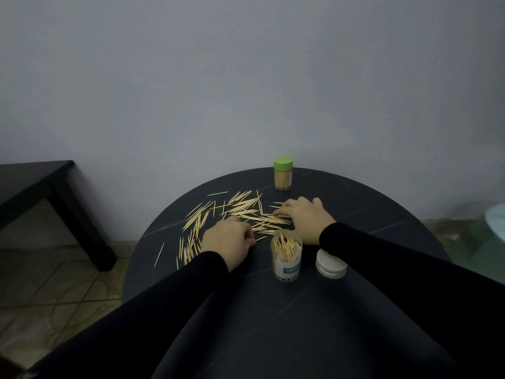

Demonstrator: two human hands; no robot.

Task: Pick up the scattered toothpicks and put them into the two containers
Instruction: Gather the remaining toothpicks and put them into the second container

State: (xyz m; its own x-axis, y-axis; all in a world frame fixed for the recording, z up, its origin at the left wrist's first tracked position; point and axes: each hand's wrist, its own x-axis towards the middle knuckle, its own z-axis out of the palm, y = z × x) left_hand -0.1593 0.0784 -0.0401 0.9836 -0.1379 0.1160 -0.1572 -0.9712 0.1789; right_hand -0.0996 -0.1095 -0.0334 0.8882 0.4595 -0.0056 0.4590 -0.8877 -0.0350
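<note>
Several pale wooden toothpicks point(240, 209) lie scattered over the far-left part of a round dark table point(382, 209). An open clear container point(286, 265), partly filled with upright toothpicks, stands near me between my hands. A second container with a green lid point(283, 173), full of toothpicks, stands shut at the table's far edge. My left hand point(226, 239) sits just left of the open container, its fingers curled down and pinching toothpicks at the pile's near edge. My right hand point(303, 217) lies palm down behind the open container, fingertips touching toothpicks.
A white lid point(330, 265) lies right of the open container, under my right sleeve. A low black table point(41, 187) stands to the left on the tiled floor. A glass tabletop point(492, 228) shows at the right edge. A plain wall rises just behind the round table.
</note>
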